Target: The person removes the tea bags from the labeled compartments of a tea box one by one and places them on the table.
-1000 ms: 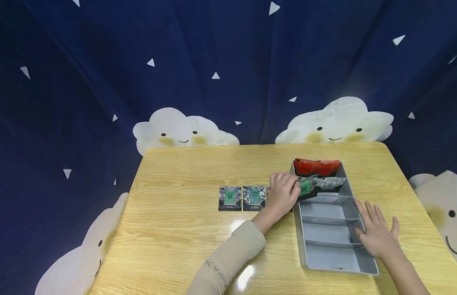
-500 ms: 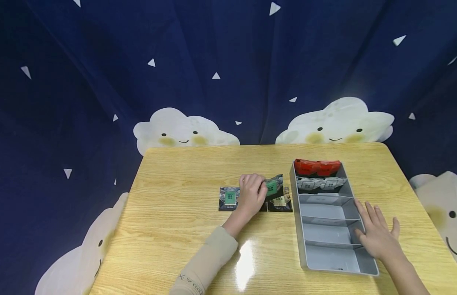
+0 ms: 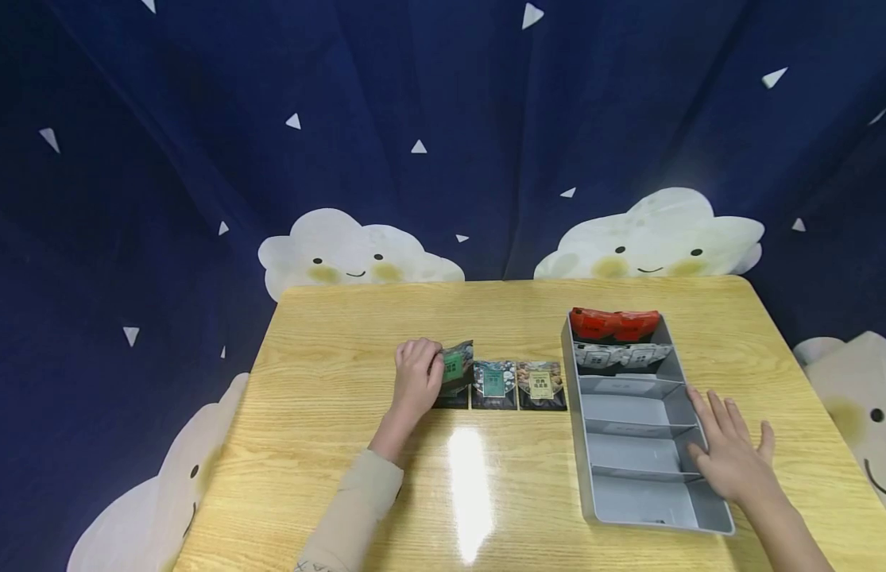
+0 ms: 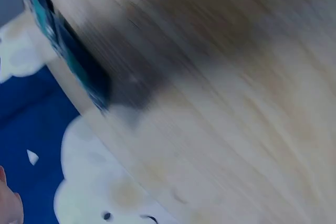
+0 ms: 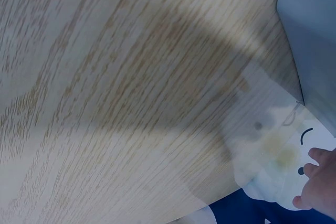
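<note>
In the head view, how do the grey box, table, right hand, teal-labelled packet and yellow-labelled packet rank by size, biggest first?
1. Table
2. Grey box
3. Right hand
4. Teal-labelled packet and yellow-labelled packet look too alike in size to rank.

I see a light wood-grain table (image 3: 328, 349), far corners rounded, with a glare streak (image 3: 470, 492) on its near half. I get a dark blue curtain (image 3: 371, 103) past the far edge, scattered white triangles (image 3: 418, 148) on it. Printed smiling clouds: one at the far-left corner (image 3: 342, 242), one by the far-right corner (image 3: 657, 234), one along the left edge (image 3: 160, 500), one along the right edge (image 3: 860, 389).
</note>
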`<state>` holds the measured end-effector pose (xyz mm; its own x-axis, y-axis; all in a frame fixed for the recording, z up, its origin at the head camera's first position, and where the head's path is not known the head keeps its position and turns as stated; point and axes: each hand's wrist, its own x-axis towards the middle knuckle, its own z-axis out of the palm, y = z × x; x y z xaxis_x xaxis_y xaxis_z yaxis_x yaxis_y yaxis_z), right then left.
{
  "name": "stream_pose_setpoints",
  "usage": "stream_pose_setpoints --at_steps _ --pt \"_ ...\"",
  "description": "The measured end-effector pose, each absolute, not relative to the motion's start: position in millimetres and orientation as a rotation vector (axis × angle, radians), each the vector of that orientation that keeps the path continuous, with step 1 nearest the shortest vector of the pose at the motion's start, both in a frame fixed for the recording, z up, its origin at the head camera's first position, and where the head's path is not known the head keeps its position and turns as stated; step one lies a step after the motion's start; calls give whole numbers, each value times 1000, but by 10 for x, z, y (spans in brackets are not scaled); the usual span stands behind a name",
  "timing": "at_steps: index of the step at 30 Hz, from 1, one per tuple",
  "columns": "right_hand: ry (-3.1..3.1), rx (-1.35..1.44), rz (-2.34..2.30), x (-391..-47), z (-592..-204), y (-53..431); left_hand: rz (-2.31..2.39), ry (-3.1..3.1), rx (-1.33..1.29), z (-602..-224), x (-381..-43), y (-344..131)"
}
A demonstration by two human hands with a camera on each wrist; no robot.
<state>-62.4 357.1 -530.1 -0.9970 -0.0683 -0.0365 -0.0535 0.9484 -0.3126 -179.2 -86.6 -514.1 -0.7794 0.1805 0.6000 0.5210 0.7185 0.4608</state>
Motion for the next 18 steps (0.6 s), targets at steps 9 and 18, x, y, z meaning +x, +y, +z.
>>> stream_pose_setpoints --at_steps 9,18 --pt "3052 -94 -491 -623 -5310 3575 -911 -2501 -418 -5250 -1820 -1334" --pt "3059 -91 -495 -622 -5310 3573 -917 -2633 -363 -5407 -1893 -1606"
